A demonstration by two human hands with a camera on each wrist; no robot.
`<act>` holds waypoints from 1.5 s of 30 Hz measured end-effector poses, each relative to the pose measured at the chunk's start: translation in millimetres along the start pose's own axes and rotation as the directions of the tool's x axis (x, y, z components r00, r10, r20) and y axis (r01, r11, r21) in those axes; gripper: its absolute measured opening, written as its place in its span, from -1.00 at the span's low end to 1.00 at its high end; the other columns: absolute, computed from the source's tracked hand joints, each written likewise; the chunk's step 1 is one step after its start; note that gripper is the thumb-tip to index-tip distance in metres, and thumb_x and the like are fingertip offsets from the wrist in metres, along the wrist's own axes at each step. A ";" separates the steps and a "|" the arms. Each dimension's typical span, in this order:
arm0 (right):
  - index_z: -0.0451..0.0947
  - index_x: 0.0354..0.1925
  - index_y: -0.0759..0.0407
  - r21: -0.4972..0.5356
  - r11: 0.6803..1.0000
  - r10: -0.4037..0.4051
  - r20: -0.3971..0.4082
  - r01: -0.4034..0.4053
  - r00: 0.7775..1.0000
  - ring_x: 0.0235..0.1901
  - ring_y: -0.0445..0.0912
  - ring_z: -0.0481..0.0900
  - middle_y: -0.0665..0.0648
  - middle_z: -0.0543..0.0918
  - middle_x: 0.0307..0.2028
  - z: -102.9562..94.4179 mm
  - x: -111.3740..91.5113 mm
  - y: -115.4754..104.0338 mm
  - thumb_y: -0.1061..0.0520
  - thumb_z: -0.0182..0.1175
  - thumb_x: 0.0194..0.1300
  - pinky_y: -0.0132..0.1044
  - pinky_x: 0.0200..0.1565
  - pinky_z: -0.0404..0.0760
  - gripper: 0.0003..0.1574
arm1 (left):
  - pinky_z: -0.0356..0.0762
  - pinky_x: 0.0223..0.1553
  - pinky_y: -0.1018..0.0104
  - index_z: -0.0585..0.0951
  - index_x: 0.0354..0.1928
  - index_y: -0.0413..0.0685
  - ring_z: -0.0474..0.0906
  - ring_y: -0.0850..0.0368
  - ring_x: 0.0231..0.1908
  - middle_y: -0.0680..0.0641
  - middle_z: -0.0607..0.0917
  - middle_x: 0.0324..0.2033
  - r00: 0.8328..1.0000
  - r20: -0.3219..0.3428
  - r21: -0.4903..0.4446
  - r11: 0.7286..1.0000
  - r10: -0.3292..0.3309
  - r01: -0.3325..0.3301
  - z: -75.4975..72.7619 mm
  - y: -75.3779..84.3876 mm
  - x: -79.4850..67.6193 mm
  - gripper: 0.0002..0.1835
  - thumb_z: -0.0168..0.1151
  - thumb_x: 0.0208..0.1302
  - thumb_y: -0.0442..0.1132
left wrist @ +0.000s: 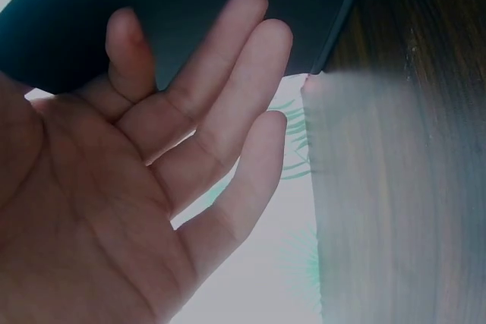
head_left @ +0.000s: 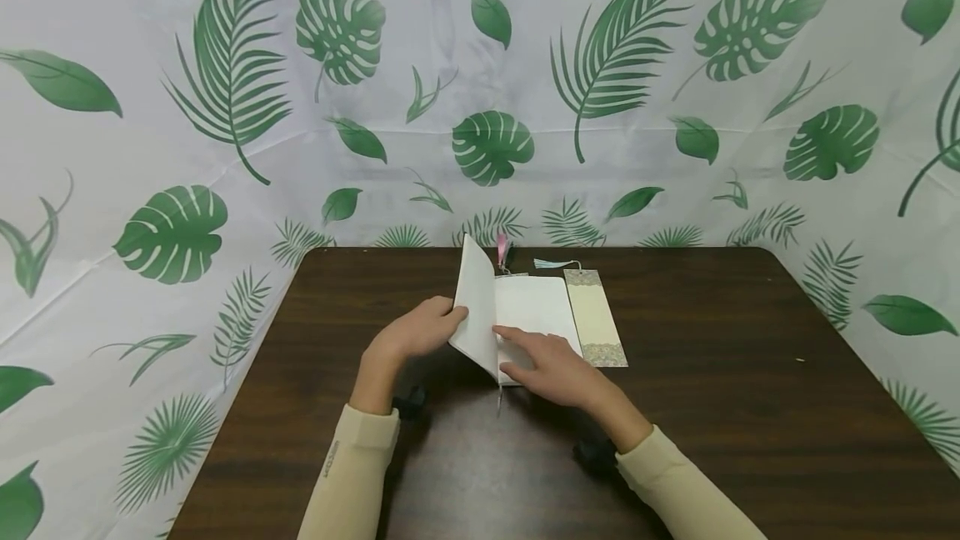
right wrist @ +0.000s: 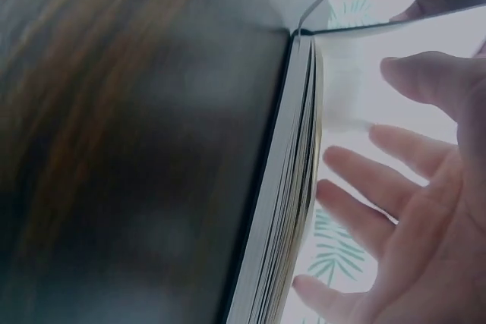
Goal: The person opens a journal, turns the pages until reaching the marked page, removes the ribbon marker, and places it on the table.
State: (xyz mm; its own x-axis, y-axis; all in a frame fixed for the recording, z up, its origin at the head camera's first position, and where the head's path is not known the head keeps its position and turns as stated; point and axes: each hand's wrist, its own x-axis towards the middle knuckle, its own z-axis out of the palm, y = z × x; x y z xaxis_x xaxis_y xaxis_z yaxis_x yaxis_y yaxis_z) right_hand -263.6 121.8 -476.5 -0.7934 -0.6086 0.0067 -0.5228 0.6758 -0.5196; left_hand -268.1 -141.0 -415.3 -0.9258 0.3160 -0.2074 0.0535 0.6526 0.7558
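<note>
A notebook (head_left: pixel 534 305) with white pages and a dark cover lies open on the table. Its front cover (head_left: pixel 476 294) stands tilted up at the left, held at the edge by my left hand (head_left: pixel 423 327), the thumb on the white inner side and fingers behind. In the left wrist view the dark outer cover (left wrist: pixel 190 28) shows beyond loosely bent fingers. My right hand (head_left: pixel 555 369) rests on the right page near the spine, fingers spread and extended. The right wrist view shows the page block (right wrist: pixel 282 187) edge-on beside that hand. A thin ribbon (head_left: pixel 500 400) hangs from the spine.
Right of the notebook lies a cream bookmark (head_left: pixel 595 311) with patterned ends and a pale blue tassel (head_left: pixel 553 264). Behind the notebook is a pink tassel (head_left: pixel 502 247), partly hidden. The dark wooden table (head_left: pixel 697 407) meets a leaf-patterned white curtain (head_left: pixel 420 107).
</note>
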 end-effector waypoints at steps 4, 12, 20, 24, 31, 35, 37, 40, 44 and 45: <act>0.40 0.58 -0.02 -0.078 0.995 0.061 0.037 -0.058 0.997 0.50 0.09 0.48 0.10 0.53 0.51 -1.3 -1.6 5.2 -0.12 0.26 0.57 0.39 0.41 0.35 -0.26 | 0.43 -0.23 0.14 0.62 -0.22 -0.10 0.44 0.04 -0.37 -0.07 0.56 -0.35 1.000 -0.004 0.003 1.000 0.000 0.000 0.4 -1.3 0.8 -0.54 -0.17 0.67 0.03; 0.37 0.60 0.04 -0.195 0.975 0.128 0.095 -0.107 0.987 0.61 0.15 0.31 0.17 0.33 0.63 -13.0 -7.3 17.8 -0.17 0.26 0.55 0.39 0.47 0.31 -0.19 | 0.40 -0.27 0.16 0.56 -0.30 -0.09 0.37 0.05 -0.41 -0.05 0.49 -0.41 1.000 0.001 0.001 1.000 0.000 0.000 0.7 -1.7 0.3 -0.54 -0.17 0.67 0.02; 0.39 0.59 0.03 -0.220 0.966 0.162 0.108 -0.135 0.981 0.59 0.17 0.33 0.24 0.33 0.63 -24.8 -10.2 19.1 -0.29 0.36 0.43 0.40 0.42 0.37 -0.06 | 0.38 -0.27 0.16 0.55 -0.29 -0.09 0.35 0.06 -0.40 -0.04 0.47 -0.40 1.000 0.005 -0.003 1.000 -0.007 0.007 -0.3 -1.9 0.0 -0.55 -0.17 0.67 0.02; 0.41 0.58 0.04 -0.205 0.972 0.143 0.126 -0.115 0.982 0.59 0.18 0.33 0.23 0.32 0.63 -27.8 -10.4 20.1 -0.26 0.45 0.35 0.42 0.40 0.39 -0.02 | 0.38 -0.28 0.16 0.55 -0.29 -0.10 0.35 0.06 -0.40 -0.04 0.47 -0.40 1.000 0.005 -0.007 1.000 0.001 -0.001 -0.6 -2.6 -0.1 -0.54 -0.18 0.67 0.02; 0.47 0.54 0.03 -0.173 0.982 0.106 0.173 -0.076 0.979 0.59 0.20 0.33 0.24 0.36 0.61 -32.5 -10.2 22.8 -0.22 0.45 0.38 0.31 0.46 0.39 -0.10 | 0.36 -0.28 0.17 0.54 -0.29 -0.10 0.34 0.06 -0.40 -0.04 0.46 -0.40 1.000 0.013 -0.017 1.000 -0.005 0.005 0.1 -2.8 -0.7 -0.55 -0.18 0.67 0.02; 0.54 0.48 0.03 -0.145 0.988 0.078 0.185 -0.051 0.980 0.56 0.21 0.38 0.24 0.41 0.58 -36.1 -12.4 24.7 -0.14 0.40 0.45 0.23 0.48 0.40 -0.26 | 0.35 -0.29 0.17 0.52 -0.32 -0.09 0.32 0.07 -0.42 -0.03 0.44 -0.42 1.000 0.013 -0.016 1.000 0.002 -0.002 -0.3 -2.2 -1.1 -0.55 -0.18 0.67 0.01; 0.58 0.44 0.03 -0.147 0.988 0.074 0.184 -0.047 0.980 0.54 0.22 0.41 0.24 0.44 0.56 -37.5 -13.9 24.8 -0.05 0.38 0.47 0.21 0.46 0.43 -0.35 | 0.35 -0.28 0.17 0.52 -0.32 -0.09 0.32 0.07 -0.42 -0.03 0.44 -0.42 1.000 0.017 -0.018 1.000 0.007 -0.007 -0.6 -1.6 -1.4 -0.55 -0.18 0.67 0.01; 0.60 0.41 0.06 -0.177 0.982 0.092 0.180 -0.060 0.979 0.50 0.21 0.46 0.23 0.48 0.53 -37.8 -14.9 23.3 0.11 0.36 0.46 0.22 0.42 0.48 -0.41 | 0.36 -0.27 0.17 0.53 -0.32 -0.08 0.32 0.08 -0.41 -0.02 0.45 -0.41 1.000 0.026 -0.023 1.000 0.016 -0.016 -1.0 -1.5 -1.3 -0.56 -0.18 0.67 0.01; 0.60 0.39 0.10 -0.273 0.960 0.105 0.151 -0.061 0.983 0.41 0.20 0.56 0.22 0.56 0.47 -37.0 -15.2 17.6 0.23 0.36 0.41 0.25 0.30 0.57 -0.39 | 0.35 -0.27 0.17 0.53 -0.32 -0.09 0.31 0.08 -0.41 -0.02 0.45 -0.42 0.999 0.030 -0.035 0.999 0.020 -0.019 -1.2 -1.9 -1.3 -0.55 -0.18 0.67 0.01; 0.60 0.38 0.10 -0.295 0.954 0.105 0.138 -0.061 0.985 0.37 0.20 0.59 0.21 0.59 0.44 -36.9 -15.5 16.5 0.25 0.35 0.40 0.25 0.27 0.59 -0.39 | 0.35 -0.27 0.17 0.54 -0.32 -0.09 0.31 0.08 -0.41 -0.02 0.45 -0.42 0.999 0.029 -0.034 0.999 0.019 -0.018 -0.9 -1.9 -1.6 -0.55 -0.18 0.67 0.00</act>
State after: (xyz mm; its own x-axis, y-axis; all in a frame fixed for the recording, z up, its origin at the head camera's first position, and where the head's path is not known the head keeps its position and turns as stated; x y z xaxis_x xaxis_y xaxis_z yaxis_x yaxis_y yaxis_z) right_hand -271.5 157.7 -453.7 -0.7935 -0.5855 -0.1657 -0.5422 0.8039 -0.2443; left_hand -267.1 -143.4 -415.8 -0.9132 0.3486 -0.2110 0.0574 0.6227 0.7803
